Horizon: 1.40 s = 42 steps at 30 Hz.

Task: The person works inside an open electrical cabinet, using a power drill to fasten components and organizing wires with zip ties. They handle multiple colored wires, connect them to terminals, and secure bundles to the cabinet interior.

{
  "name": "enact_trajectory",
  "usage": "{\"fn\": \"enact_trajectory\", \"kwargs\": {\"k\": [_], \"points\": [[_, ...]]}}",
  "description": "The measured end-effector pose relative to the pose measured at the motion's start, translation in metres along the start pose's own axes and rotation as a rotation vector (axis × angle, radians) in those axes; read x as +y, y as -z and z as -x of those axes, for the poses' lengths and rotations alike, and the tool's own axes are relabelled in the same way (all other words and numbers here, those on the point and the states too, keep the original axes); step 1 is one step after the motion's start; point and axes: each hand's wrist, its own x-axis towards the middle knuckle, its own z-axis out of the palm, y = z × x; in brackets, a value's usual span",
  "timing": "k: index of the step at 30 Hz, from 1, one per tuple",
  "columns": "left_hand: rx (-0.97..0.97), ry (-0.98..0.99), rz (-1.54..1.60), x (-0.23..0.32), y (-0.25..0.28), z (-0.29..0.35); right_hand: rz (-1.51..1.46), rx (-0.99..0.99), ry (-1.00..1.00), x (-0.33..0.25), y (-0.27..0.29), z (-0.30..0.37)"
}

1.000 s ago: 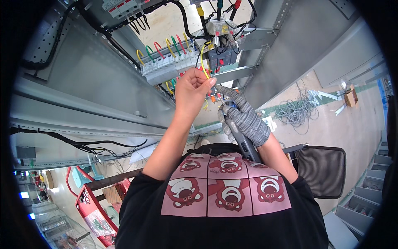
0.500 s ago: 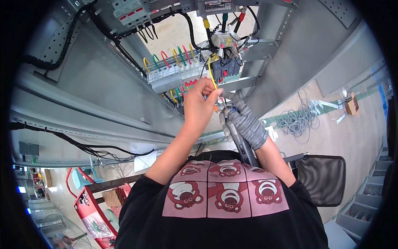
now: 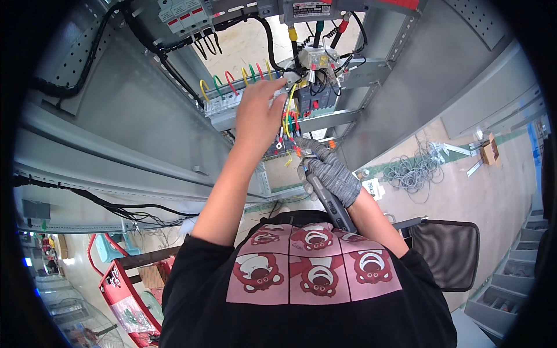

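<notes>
My bare left hand [image 3: 258, 119] is raised inside the metal cabinet, thumb and fingers apart, with nothing visible in it. It covers part of a row of white circuit breakers [image 3: 220, 106]. Just right of its thumb, a yellow wire [image 3: 287, 107] runs down toward my other hand. In a grey knit glove, my right hand [image 3: 336, 177] is closed around a dark grey, pen-shaped power tool [image 3: 331, 203], probably a cordless screwdriver. The tool's tip and the gloved fingertips are hard to make out. Several coloured wires with ring ends [image 3: 279, 144] hang close to those fingertips.
A dark moulded-case breaker [image 3: 316, 101] sits behind the wires. Cabinet side panels [image 3: 145, 98] flank my arms. Coiled grey cable [image 3: 413, 174] lies on the floor at right, near a black mesh chair back [image 3: 445, 253]. A red cart [image 3: 130, 298] stands at lower left.
My left hand has let go of the yellow wire and moved up and left, its fingers opening. My right hand, with the tool, has shifted slightly down and left.
</notes>
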Motion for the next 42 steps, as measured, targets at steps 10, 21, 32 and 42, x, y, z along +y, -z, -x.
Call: {"fn": "enact_trajectory", "kwargs": {"k": [10, 21, 32, 42], "points": [[-0.194, -0.090, -0.348, 0.005, -0.016, 0.008, -0.024, 0.000, -0.070, 0.011, 0.006, -0.002], [-0.530, 0.630, 0.825, -0.030, -0.005, 0.056, -0.021, 0.059, -0.020, 0.000, 0.004, 0.016], [-0.106, 0.538, 0.999, -0.018, -0.051, 0.075, -0.039, 0.093, 0.018, 0.001, 0.001, 0.016], [-0.046, 0.370, 0.923, -0.009, -0.062, 0.077, 0.010, 0.175, 0.164, 0.005, 0.011, 0.000]]}}
